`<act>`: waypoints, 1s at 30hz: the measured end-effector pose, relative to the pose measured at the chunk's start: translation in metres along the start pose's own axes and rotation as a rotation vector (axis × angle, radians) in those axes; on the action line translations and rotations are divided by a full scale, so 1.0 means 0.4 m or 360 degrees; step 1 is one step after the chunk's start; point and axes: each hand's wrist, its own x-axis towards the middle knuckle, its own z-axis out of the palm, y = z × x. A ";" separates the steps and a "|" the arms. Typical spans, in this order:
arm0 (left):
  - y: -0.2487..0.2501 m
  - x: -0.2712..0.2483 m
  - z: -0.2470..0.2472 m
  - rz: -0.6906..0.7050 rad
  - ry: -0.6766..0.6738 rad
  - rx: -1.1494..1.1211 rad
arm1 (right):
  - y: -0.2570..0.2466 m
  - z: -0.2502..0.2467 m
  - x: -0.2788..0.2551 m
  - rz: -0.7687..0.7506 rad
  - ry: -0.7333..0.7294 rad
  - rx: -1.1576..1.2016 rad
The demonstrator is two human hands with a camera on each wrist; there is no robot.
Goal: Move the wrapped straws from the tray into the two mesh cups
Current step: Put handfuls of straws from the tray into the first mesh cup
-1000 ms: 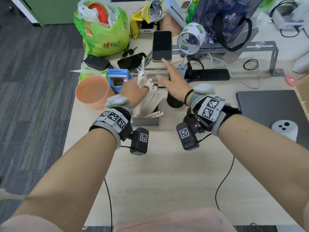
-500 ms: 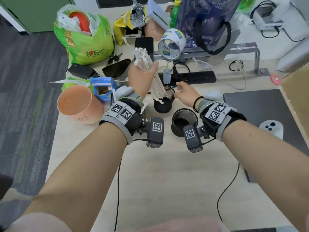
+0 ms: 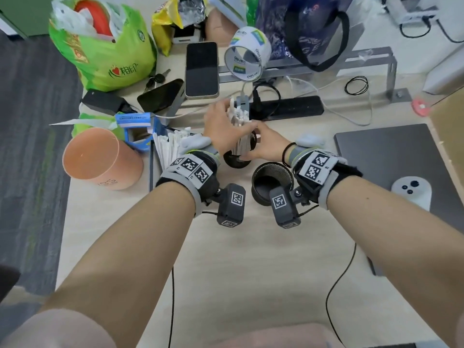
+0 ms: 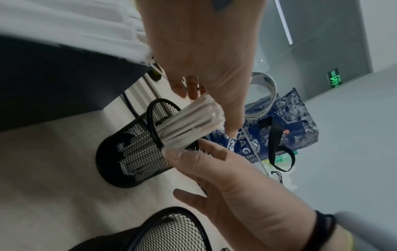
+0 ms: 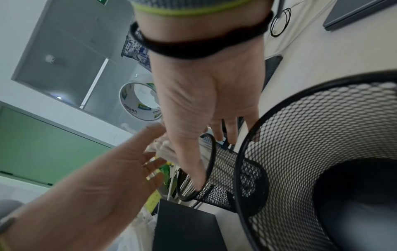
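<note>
A bundle of white wrapped straws point(image 3: 240, 145) point(image 4: 193, 124) stands in the far black mesh cup point(image 3: 236, 163) point(image 4: 128, 158), leaning on its rim. My left hand point(image 3: 223, 124) point(image 4: 204, 51) holds the bundle's top between thumb and fingers. My right hand point(image 3: 263, 146) point(image 5: 204, 101) grips that cup at its mouth, thumb on the near rim and fingers behind the far rim. The near mesh cup point(image 3: 263, 187) point(image 5: 311, 152) is empty, just under my right wrist. More straws point(image 3: 168, 146) lie in the dark tray point(image 4: 53, 84), left of my left wrist.
An orange cup point(image 3: 100, 159) stands left of the tray, with a blue box point(image 3: 138, 129) behind it. Behind the cups are a power strip point(image 3: 288, 108), phones point(image 3: 201, 69) and a tape roll point(image 3: 247, 56). A laptop point(image 3: 391, 156) and white controller point(image 3: 411, 192) lie on the right.
My left hand has brought the straw bundle down from above into the far cup. My right hand has closed in onto that cup's mouth.
</note>
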 end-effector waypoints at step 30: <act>-0.192 -0.068 -0.247 -0.0689 -0.0203 0.0773 | -0.177 0.067 0.010 -0.0732 0.0371 -0.1012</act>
